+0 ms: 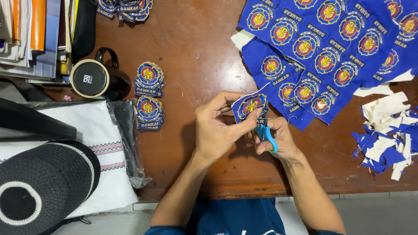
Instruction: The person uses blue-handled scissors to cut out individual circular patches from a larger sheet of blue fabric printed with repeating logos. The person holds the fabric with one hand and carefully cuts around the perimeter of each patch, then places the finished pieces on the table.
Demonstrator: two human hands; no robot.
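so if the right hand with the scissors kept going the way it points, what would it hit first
The right hand aims the blue-handled scissors up and slightly left, so it would first meet the embroidered patch held in the left hand. Beyond that lies bare wooden table, though depth is hard to judge.

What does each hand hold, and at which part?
The left hand pinches a blue embroidered patch at its lower edge. The right hand holds small scissors by the blue handles.
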